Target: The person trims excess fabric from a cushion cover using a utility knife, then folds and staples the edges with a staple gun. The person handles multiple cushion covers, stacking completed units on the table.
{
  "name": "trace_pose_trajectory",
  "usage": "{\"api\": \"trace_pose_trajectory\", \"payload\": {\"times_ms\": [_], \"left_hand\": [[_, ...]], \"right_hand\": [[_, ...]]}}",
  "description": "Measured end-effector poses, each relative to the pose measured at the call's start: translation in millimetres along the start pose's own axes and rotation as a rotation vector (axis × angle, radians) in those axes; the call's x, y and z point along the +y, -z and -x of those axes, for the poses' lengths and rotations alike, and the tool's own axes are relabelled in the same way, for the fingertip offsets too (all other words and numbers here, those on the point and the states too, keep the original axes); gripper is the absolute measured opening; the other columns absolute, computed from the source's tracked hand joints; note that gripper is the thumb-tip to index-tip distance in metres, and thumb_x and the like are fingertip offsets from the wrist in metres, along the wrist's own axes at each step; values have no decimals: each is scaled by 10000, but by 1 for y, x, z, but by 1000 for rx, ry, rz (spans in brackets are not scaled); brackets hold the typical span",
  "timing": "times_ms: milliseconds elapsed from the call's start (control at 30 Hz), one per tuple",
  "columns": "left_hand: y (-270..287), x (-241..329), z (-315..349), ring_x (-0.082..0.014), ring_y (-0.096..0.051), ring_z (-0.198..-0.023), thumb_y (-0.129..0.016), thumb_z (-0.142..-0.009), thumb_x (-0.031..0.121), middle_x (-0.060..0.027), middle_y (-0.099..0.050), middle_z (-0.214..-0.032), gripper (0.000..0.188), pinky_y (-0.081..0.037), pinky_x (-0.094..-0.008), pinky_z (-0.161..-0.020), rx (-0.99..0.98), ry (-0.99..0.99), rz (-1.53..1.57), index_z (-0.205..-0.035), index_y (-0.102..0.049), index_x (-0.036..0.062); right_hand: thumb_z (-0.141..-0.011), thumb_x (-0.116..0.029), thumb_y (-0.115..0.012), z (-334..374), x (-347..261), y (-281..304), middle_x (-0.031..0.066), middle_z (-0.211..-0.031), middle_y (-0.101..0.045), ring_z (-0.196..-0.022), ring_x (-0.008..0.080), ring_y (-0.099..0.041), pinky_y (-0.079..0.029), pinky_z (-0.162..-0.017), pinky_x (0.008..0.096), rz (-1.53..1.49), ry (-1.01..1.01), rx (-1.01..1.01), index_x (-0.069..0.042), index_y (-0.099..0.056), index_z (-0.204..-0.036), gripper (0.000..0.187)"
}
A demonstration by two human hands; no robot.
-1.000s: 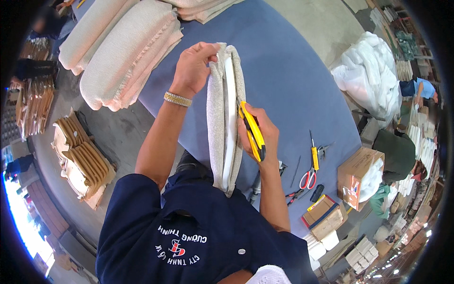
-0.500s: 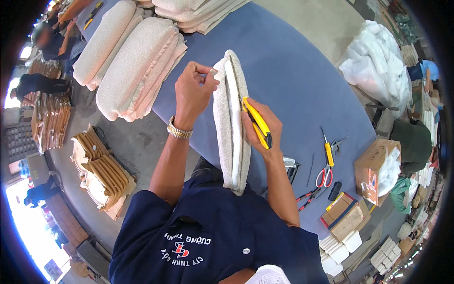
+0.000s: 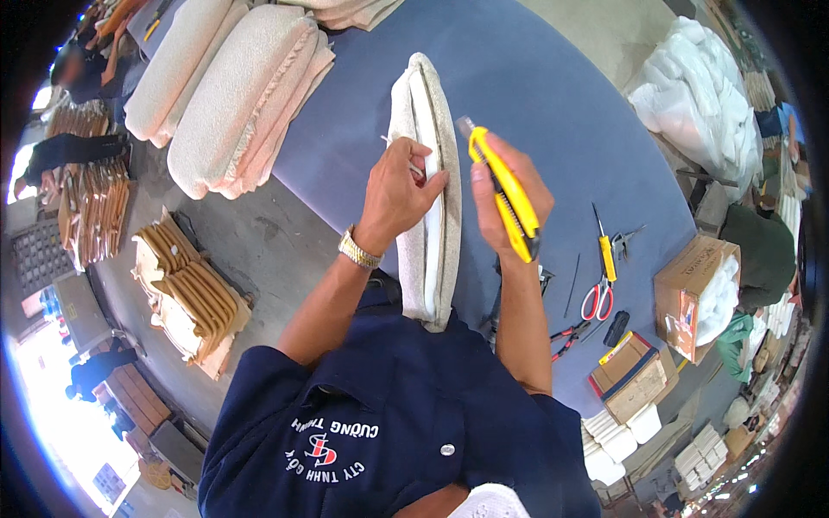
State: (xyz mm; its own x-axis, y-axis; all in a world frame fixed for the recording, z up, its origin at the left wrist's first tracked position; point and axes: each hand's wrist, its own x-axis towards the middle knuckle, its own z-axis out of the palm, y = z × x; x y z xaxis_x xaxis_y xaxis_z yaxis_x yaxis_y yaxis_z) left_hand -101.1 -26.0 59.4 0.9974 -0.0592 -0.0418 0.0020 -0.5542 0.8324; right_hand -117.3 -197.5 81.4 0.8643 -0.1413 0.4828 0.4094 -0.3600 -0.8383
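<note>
A long, narrow cushion in beige fabric (image 3: 414, 281) lies lengthwise in front of me on the blue table, its near end against my shirt. Along its upper side runs an open seam with a white inside (image 3: 433, 250) showing. My left hand (image 3: 399, 194) is closed on the fabric at the left edge of this seam, thumb and fingers bent over it. Right of the cushion and apart from it, my right hand (image 3: 528, 186) grips a yellow utility knife (image 3: 505, 194), blade end pointing away from me.
Beige padded covers (image 3: 237, 95) are piled at the far left. Scissors (image 3: 597, 302), a yellow-handled screwdriver (image 3: 607, 257) and pliers (image 3: 570, 338) lie on the right of the blue table (image 3: 527, 78). A cardboard box (image 3: 686, 293) stands at its right edge.
My left hand has come nearer and to the right, onto the open seam. My right hand has lifted the knife off the seam, up and to the right.
</note>
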Motion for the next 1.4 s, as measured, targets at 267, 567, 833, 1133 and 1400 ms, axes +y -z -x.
{"api": "trace_pose_trajectory", "payload": {"times_ms": [267,567,833,1133,1400], "left_hand": [[0,-6,-8,-232,-684,-756,-790,-792,253,-130,-663,-941,431,-568,-353,-724,-41,13,-66,-1090,-596,11],[2,-15,-13,-184,-673,-764,-744,-882,242,-116,-684,-929,345,-551,-328,-699,-72,15,68,-1075,-603,-7],[-2,-20,-18,-191,-681,-748,-679,-909,192,-115,-715,-870,247,-543,-332,-711,-72,110,177,-1029,-623,-17],[-3,-21,-21,-232,-701,-777,-672,-887,212,-129,-725,-866,263,-545,-358,-744,-85,116,183,-1021,-642,-12],[-4,-21,-21,-176,-674,-714,-666,-943,228,-109,-712,-835,265,-538,-326,-684,-85,121,190,-1022,-633,-23]], "right_hand": [[-873,-63,-757,14,17,-10,150,-1076,-753,-908,242,-747,-576,-800,317,-16,-59,-55,-29,-708,-1166,300],[-897,-43,-744,18,19,-18,147,-1071,-755,-915,215,-737,-565,-813,298,38,-11,-91,-5,-693,-1201,311],[-862,-61,-755,23,12,-16,176,-1026,-744,-866,277,-744,-578,-775,332,58,-19,-45,-17,-699,-1170,316],[-894,-27,-728,22,11,-16,157,-1070,-757,-918,220,-747,-569,-821,297,104,-56,-89,8,-697,-1179,289],[-889,-62,-740,21,15,-21,144,-1017,-756,-852,205,-740,-565,-772,293,133,-45,-90,-9,-699,-1155,274]]}}
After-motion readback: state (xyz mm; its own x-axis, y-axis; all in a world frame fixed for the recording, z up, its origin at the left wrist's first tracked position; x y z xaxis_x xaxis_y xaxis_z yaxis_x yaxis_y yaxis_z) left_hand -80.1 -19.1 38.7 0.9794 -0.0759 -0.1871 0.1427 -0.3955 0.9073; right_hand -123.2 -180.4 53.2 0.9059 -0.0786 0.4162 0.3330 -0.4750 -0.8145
